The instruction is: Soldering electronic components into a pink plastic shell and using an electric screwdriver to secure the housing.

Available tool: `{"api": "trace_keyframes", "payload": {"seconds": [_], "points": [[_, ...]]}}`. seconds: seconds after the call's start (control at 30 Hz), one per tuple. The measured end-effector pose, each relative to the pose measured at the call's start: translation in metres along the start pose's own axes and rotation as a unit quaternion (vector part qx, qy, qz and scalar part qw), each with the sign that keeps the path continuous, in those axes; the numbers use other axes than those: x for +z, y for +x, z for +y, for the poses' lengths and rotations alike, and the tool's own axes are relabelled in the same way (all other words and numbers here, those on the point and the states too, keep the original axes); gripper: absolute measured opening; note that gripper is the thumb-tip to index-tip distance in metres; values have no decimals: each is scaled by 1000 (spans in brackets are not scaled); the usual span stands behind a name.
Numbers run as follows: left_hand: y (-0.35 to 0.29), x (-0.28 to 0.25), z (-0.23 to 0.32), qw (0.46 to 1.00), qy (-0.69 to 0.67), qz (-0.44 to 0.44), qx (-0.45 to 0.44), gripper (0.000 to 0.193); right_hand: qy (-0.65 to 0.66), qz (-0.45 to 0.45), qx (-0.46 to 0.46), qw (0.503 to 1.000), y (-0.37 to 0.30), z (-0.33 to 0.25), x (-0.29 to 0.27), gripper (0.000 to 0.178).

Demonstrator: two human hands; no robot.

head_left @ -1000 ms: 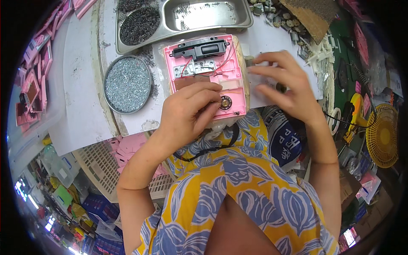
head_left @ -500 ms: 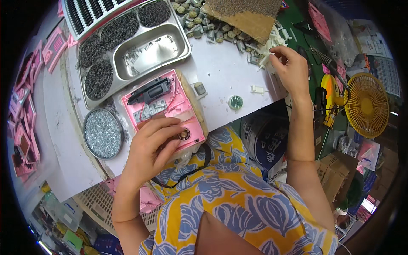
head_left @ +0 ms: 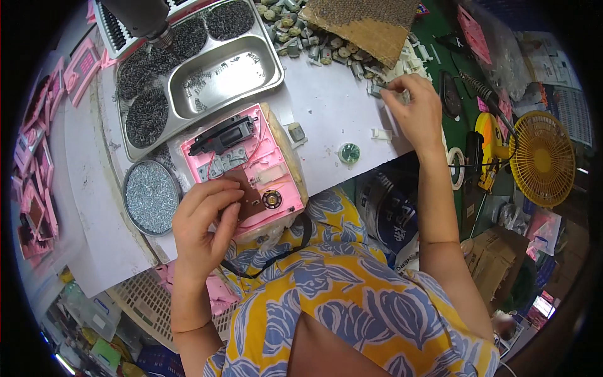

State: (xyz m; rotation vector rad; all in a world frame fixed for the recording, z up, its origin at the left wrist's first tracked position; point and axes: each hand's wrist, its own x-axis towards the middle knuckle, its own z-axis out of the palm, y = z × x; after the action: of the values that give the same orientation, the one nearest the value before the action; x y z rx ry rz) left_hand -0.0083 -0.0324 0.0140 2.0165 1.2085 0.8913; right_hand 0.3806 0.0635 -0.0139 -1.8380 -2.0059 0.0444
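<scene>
A pink plastic casing [head_left: 286, 200] lies on a padded block near the table's front edge. In it sit a black mechanism [head_left: 225, 135], a grey strip of parts [head_left: 227, 162], a brown board [head_left: 250, 202], a white piece [head_left: 271, 174] and a small round speaker [head_left: 272, 199], with red wires between. My left hand [head_left: 204, 223] is over the casing's lower left, its bent fingers at the brown board and its thumb apart from them. At the right, my right hand [head_left: 416, 113] pinches a small grey motor [head_left: 375, 90] beside the motor pile.
A steel tray [head_left: 276, 75] of dark screws and a round dish [head_left: 152, 198] of silvery bits stand left. An electric screwdriver [head_left: 147, 25] hangs above the tray. Cardboard [head_left: 361, 28] covers some motors. Loose motor [head_left: 296, 132], white part [head_left: 381, 134], green-filled cup [head_left: 348, 152] and yellow fan [head_left: 542, 158] are around.
My left hand has drawn back left, uncovering the speaker, white piece and brown board. My right hand has shifted slightly left and down to the motors. The screwdriver has come into view above the tray.
</scene>
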Motion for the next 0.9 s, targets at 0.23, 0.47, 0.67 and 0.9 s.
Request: {"api": "trace_keyframes", "payload": {"seconds": [0.23, 0.47, 0.67, 0.9], "points": [[-7, 4, 4, 999, -36, -7, -3, 16, -55, -13, -49, 997, -7, -8, 15, 21], [31, 17, 24, 978, -163, 21, -131, 21, 115, -97, -151, 977, -2, -57, -2, 26], [67, 19, 26, 837, -450, -125, -285, 22, 328, -51, -303, 893, -15, -124, -21, 38], [70, 26, 36, 998, -44, -34, 11, 19, 496, -97, -113, 855, -29, -120, -12, 38]]}}
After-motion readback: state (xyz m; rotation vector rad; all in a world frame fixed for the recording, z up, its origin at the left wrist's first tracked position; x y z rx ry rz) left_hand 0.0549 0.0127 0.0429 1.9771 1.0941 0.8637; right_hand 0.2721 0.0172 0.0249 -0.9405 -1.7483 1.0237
